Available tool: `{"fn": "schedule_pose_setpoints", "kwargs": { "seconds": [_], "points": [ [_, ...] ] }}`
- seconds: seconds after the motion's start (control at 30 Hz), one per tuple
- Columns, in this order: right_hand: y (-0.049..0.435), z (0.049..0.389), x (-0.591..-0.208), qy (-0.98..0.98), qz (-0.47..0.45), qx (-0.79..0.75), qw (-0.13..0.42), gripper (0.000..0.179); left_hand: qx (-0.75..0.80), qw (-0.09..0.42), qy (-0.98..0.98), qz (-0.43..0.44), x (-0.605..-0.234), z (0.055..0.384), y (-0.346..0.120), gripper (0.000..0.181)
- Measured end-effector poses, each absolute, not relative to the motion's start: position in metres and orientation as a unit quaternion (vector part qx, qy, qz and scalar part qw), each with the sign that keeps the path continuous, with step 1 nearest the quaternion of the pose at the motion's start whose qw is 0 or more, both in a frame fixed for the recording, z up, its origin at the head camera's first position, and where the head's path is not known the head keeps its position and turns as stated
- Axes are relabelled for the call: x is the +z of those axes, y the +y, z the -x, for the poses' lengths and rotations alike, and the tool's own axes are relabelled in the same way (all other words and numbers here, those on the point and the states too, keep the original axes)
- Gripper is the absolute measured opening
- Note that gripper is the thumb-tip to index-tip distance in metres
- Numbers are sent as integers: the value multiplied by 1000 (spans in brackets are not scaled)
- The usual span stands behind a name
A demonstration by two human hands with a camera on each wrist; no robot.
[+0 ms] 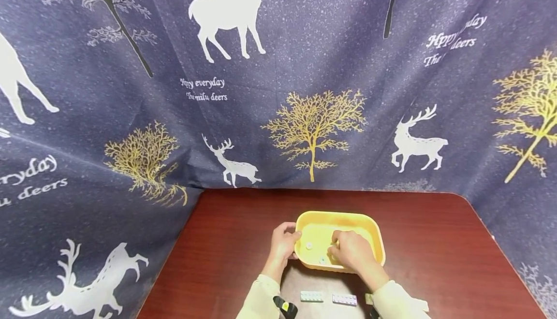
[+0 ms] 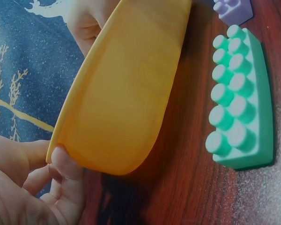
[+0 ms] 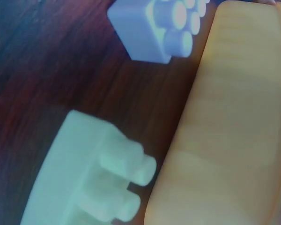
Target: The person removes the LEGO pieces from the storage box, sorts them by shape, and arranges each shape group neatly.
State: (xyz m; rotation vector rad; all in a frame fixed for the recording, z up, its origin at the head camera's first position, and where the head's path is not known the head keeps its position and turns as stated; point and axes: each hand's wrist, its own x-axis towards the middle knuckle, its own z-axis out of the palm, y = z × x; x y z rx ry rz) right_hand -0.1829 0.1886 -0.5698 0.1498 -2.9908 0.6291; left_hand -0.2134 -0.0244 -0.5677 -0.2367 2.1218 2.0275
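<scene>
A yellow plastic basin (image 1: 313, 218) stands on the table, its outer wall (image 2: 126, 93) filling much of the left wrist view. My left hand (image 1: 284, 242) pinches the basin's left rim between thumb and fingers. Inside the basin is my right hand (image 1: 353, 250), fingers bent downward; whatever lies under the fingertips is hidden. Two small whitish pieces, one round (image 1: 309, 245) and one with a bluish spot (image 1: 322, 261), lie on the basin floor. In front of the basin are a green toy building brick (image 1: 312, 297) and a purple building brick (image 1: 344, 300).
A pale green brick (image 3: 79, 173) lies near the right wrist, partly covered by the sleeve in the head view. A white object (image 1: 421, 304) shows beside that sleeve. Dark blue patterned cloth (image 1: 235, 116) hangs behind the reddish-brown table (image 1: 435, 241) and along its left side.
</scene>
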Motion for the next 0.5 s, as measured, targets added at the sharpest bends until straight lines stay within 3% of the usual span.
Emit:
{"fn": "schedule_pose_setpoints", "kwargs": {
  "seconds": [0.5],
  "points": [
    [186,186,-570,-978,-67,196,30,14,690,93,713,82,-569,213,-23,34]
  ]
}}
